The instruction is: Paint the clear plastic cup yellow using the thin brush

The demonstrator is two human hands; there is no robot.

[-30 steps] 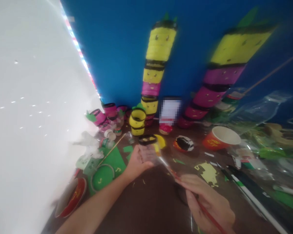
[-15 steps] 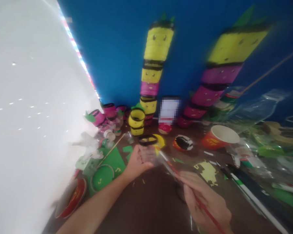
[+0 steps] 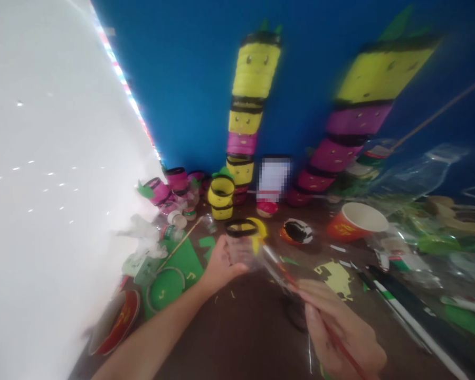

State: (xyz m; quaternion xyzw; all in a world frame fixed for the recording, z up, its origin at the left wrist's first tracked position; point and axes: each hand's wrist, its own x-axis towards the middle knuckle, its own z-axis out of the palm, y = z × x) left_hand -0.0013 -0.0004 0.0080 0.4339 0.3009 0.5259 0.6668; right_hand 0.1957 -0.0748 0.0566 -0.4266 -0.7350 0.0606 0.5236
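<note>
My left hand (image 3: 225, 266) is closed around a clear plastic cup (image 3: 243, 248) with a black rim. A patch of yellow paint shows on the cup's right side. My right hand (image 3: 340, 322) pinches a red-handled paintbrush (image 3: 291, 279), its tip at the yellow patch; whether it touches cannot be made out. Behind the cup lies a yellow rounded piece (image 3: 263, 227), partly hidden by it. A small red dish of black paint (image 3: 296, 231) stands just beyond the brush.
Painted yellow and pink stacked cups (image 3: 243, 121) stand along the blue wall. A red paper cup (image 3: 356, 221), plastic bottles (image 3: 423, 174) and pens (image 3: 415, 322) lie on the right. Green sheets (image 3: 182, 264), a cut red cup (image 3: 119, 322) and a stick lie left.
My right hand and the brush have moved slightly right and down. The left hand still holds the cup in nearly the same place.
</note>
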